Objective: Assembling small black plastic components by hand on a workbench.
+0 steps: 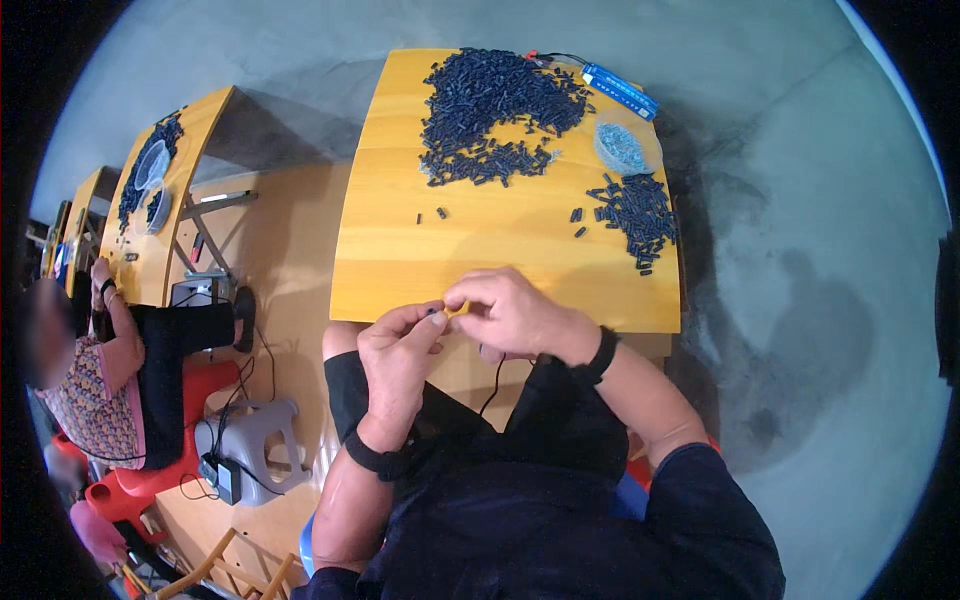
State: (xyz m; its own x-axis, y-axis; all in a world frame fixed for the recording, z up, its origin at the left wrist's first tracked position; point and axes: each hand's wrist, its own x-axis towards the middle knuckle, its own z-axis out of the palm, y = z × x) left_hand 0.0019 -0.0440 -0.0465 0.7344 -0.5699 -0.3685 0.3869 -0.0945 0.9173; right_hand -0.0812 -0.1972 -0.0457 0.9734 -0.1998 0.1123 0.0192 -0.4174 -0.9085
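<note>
My left hand (396, 350) pinches a small black piece (432, 312) between thumb and fingers, just over the near edge of the yellow table (400, 265). Close beside it, my right hand (515, 312) has thumb and forefinger curled together near the same piece; anything in them is too small to make out. A large pile of small black cylindrical parts (500, 90) covers the far middle of the tabletop, and a smaller pile of like parts (638, 215) lies at the right. Two loose parts (441, 213) lie left of centre.
A clear container of tiny pale blue pieces (620, 148) stands at the right edge, with a blue box (620, 92) and a cable behind it. At left, another person (95, 390) sits by a second table (195, 140) with similar parts. A grey stool (255, 445) holds cords.
</note>
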